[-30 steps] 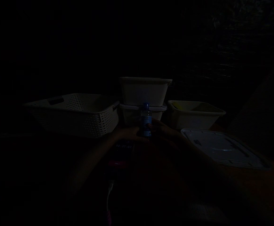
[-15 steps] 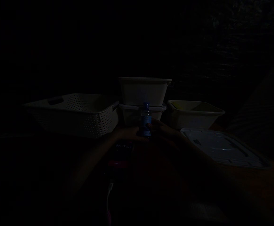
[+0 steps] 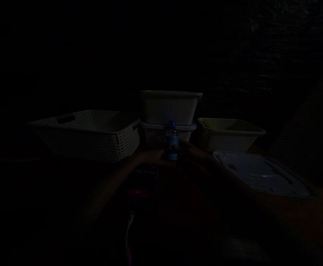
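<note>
A small plastic bottle (image 3: pixel 172 142) with a blue cap and a blue label stands upright in the middle of the dark scene. From the right, my right hand (image 3: pixel 190 150) grips it, a fingertip lying across the label. My left hand (image 3: pixel 157 157) closes on the lower left side of the same bottle; most of its fingers are lost in shadow. Just nearer to me, by my left wrist, lies a phone (image 3: pixel 143 183) with a timer showing on its screen.
Behind the bottle stand two stacked white tubs (image 3: pixel 169 107). A perforated basket (image 3: pixel 94 142) sits left, another tub (image 3: pixel 228 140) right. A pale lid (image 3: pixel 263 173) lies flat at the right. A white cable (image 3: pixel 128 229) runs from the phone towards me.
</note>
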A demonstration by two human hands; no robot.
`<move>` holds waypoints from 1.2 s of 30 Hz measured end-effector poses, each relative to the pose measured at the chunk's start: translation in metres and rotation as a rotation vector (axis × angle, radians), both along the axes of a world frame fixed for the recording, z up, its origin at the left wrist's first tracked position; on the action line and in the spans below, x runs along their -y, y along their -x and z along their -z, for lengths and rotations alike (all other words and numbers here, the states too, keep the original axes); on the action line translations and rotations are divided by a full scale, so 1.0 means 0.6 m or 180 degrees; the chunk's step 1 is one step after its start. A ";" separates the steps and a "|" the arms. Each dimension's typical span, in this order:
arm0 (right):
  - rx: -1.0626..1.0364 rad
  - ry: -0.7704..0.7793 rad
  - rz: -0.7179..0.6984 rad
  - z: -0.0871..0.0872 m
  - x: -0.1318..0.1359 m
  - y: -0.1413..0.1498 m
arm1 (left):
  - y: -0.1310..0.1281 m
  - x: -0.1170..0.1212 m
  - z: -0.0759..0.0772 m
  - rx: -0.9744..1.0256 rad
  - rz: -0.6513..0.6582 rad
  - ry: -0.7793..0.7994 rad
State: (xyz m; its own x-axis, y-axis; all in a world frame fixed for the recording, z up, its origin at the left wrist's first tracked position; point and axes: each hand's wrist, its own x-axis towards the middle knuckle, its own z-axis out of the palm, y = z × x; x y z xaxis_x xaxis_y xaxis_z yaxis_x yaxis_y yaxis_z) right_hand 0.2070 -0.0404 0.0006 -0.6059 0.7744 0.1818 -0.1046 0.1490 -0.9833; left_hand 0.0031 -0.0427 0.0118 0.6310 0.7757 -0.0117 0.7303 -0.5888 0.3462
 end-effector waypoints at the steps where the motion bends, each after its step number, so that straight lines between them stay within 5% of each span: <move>1: -0.0014 0.0011 0.0018 0.000 0.001 0.000 | 0.000 -0.001 0.000 0.0010 0.0013 -0.0010; 13: -0.0003 0.0048 -0.0006 -0.001 0.002 0.002 | 0.001 -0.003 0.000 -0.0058 0.0025 -0.0164; 20: -0.0040 0.0060 0.0012 0.004 -0.004 0.001 | 0.002 -0.008 0.007 0.0058 0.0060 0.0200; 36: 0.0026 -0.0010 -0.0057 0.005 -0.007 -0.002 | 0.004 -0.012 0.009 -0.0049 0.0070 -0.0099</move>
